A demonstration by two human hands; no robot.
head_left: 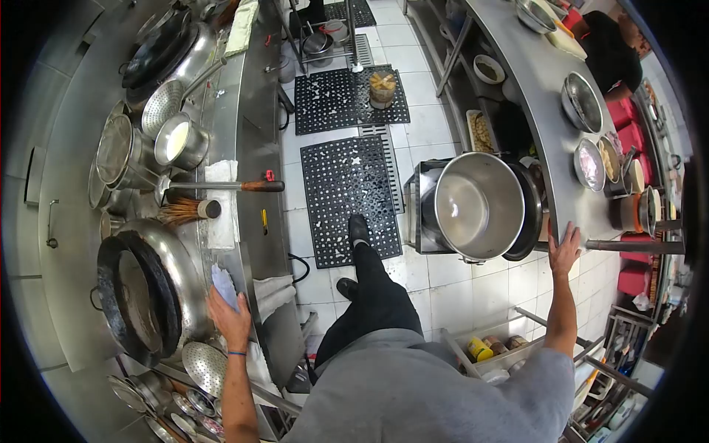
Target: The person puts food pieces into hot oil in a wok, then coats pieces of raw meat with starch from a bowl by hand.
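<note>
My left hand [230, 323] rests at the front edge of the steel stove counter, its fingers closed on a folded pale bluish cloth [224, 286]. Close by it sits a dark wok [131, 295] in a round steel burner ring. A bamboo brush [188, 212] and a ladle with a wooden handle [262, 186] lie just beyond, across a white towel [221, 221]. On the right, my right hand [565, 251] is open, its fingers stretched over the corner of the steel worktable [543, 96]. A large steel pot [480, 207] stands below and to the left of that hand.
Black perforated mats [347, 199] cover part of the white tiled floor. A container with yellowish contents [382, 90] stands on the far mat. Steel bowls [582, 102] line the worktable, and a person in dark clothes [609, 55] is behind it. Strainers [162, 107] crowd the stove side.
</note>
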